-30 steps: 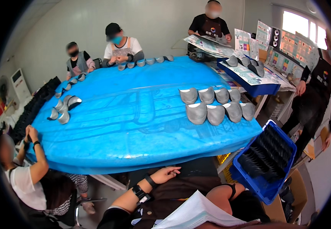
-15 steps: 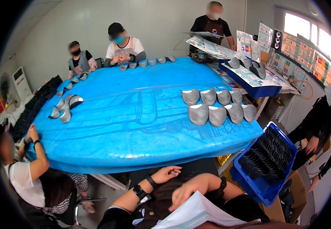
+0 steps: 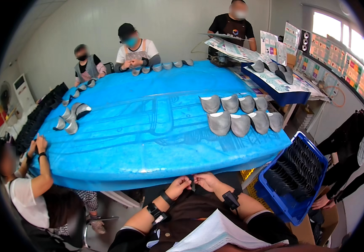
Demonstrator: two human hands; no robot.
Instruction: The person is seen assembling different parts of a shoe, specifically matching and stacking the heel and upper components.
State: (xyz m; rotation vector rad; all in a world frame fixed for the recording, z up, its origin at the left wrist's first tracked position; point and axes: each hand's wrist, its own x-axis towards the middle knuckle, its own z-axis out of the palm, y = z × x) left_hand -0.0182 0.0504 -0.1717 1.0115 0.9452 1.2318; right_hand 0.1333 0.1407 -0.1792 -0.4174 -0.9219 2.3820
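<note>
At the near edge of the blue-covered table, my left hand (image 3: 178, 187) and my right hand (image 3: 208, 182) are close together. Their fingertips pinch a small dark piece (image 3: 191, 179), mostly hidden by the fingers, so its kind does not show. Beyond them, at the right of the table, grey cup-shaped pieces (image 3: 219, 123) with white inner edges stand in two rows. White layered sheets (image 3: 209, 235) lie against my front, below my hands.
The blue-covered table (image 3: 119, 155) fills the middle. A blue crate (image 3: 289, 218) of stacked black curved pieces stands right, beside a cardboard box (image 3: 329, 222). Co-workers sit left and at the far side; one stands at the back. More grey pieces (image 3: 82, 110) lie at left.
My right hand has moved up and forward from above the white sheets to meet my left hand. My left fingers have closed. The person at far right has shifted.
</note>
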